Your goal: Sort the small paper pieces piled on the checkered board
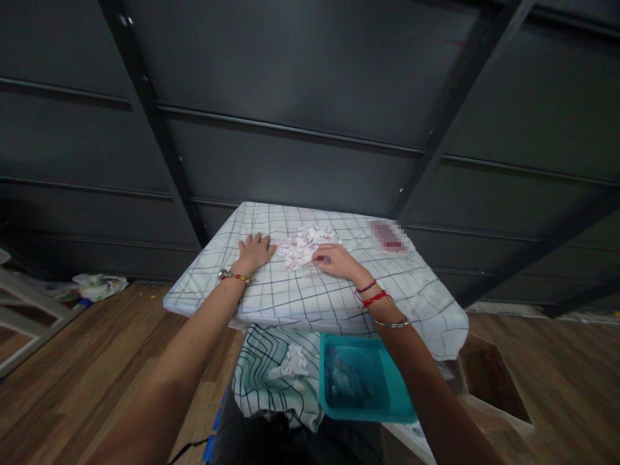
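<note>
My left hand [256, 253] lies flat on the white checked cloth [290, 300], fingers spread, just left of a heap of small white scraps with pinkish marks [306, 241]. The scraps look like paper pieces. At the heap's right front edge is my right hand [338, 261], its fingers curled and pinched together against the scraps. What the pinch holds is too small to make out. Nearer my lap, more white scraps [294, 363] rest on a green-and-white checked cloth [252, 381], beside a teal plastic tray [334, 413].
A blurred-out flat object [387, 236] lies at the table's back right. Dark metal panels [290, 165] stand right behind the table. An open cardboard box [494, 381] sits on the wooden floor to the right. At left are a white frame [33, 323] and a crumpled bag [99, 286].
</note>
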### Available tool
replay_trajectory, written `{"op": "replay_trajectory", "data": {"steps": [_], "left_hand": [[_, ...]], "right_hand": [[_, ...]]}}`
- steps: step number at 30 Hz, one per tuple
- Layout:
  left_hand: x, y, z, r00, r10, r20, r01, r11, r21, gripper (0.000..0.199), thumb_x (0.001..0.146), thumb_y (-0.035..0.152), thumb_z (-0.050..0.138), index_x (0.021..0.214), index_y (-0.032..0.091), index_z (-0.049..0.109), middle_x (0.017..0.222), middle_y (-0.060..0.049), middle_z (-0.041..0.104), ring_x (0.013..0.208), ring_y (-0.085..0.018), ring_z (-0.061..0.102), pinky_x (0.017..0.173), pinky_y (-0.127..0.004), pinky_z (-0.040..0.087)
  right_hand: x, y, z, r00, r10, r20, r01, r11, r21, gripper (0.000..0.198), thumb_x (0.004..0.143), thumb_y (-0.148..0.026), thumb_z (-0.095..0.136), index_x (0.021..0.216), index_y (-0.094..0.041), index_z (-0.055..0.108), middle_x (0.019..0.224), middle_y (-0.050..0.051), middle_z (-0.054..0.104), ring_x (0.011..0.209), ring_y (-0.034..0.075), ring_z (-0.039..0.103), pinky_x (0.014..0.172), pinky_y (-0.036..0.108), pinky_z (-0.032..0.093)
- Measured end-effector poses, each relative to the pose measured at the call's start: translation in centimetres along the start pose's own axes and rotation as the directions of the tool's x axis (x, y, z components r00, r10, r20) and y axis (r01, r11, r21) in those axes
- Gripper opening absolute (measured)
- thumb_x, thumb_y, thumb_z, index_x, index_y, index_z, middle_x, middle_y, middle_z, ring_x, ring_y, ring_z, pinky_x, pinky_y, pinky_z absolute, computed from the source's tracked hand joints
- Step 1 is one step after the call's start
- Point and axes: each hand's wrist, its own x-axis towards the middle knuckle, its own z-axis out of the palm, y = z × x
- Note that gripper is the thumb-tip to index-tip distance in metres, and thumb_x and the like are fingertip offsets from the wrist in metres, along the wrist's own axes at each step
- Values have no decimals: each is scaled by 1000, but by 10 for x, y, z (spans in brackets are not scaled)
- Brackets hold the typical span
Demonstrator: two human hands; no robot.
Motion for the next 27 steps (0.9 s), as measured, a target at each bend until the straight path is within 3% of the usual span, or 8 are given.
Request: {"op": "replay_trajectory", "data": {"steps": [4,20,27], "left_hand": [[0,0,0,1000,-8,4,8,1000,7,66,88,55,16,143,22,31,152,-9,21,138,-35,16,106,-58,19],[0,-1,2,1000,5,-15,-5,1000,-9,64,89,55,18,142,22,33,152,-11,22,137,-35,19,105,-59,19],[-1,0,2,1000,6,-12,-6,1000,-10,64,89,55,18,142,22,32,152,-11,21,137,-36,18,105,-59,20]], "right_hand": [[0,-4,-3,997,-10,71,8,1000,25,19,70,-5,51,75,-17,65,78,2,64,76,14,57,74,25,41],[3,-19,-11,990,-32,134,24,998,59,21,70,-4,51,77,-17,66,80,2,65,77,13,57,77,26,42],[-9,-26,-17,965,-86,249,77,996,43,24,68,-1,49,73,-17,66,76,1,64,73,13,57,76,26,43]]}}
